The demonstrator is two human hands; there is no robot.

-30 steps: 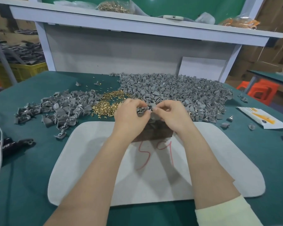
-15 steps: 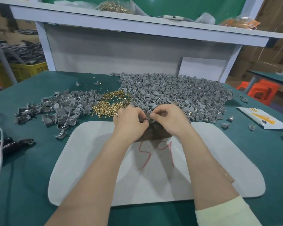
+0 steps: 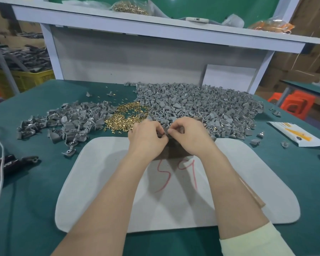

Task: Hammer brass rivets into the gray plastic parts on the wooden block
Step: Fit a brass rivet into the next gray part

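My left hand (image 3: 146, 137) and my right hand (image 3: 187, 134) meet over the dark wooden block (image 3: 171, 149), which stands at the far edge of a white mat (image 3: 103, 182). Both pinch one small gray plastic part (image 3: 166, 131) between their fingertips, just above the block. Any rivet in the fingers is too small to tell. A loose heap of brass rivets (image 3: 127, 118) lies just behind my left hand. A large pile of gray plastic parts (image 3: 201, 106) spreads behind my right hand. No hammer shows.
A smaller heap of gray parts (image 3: 67, 124) lies at the left. Red-handled pliers (image 3: 6, 163) and a white cord (image 3: 0, 174) sit at the left edge. A white packet (image 3: 296, 134) lies at the right. A shelf (image 3: 155, 28) with bags stands behind the table.
Both hands have come down and slightly toward me, from the edge of the big pile to just over the wooden block, still pinching the small gray part together.
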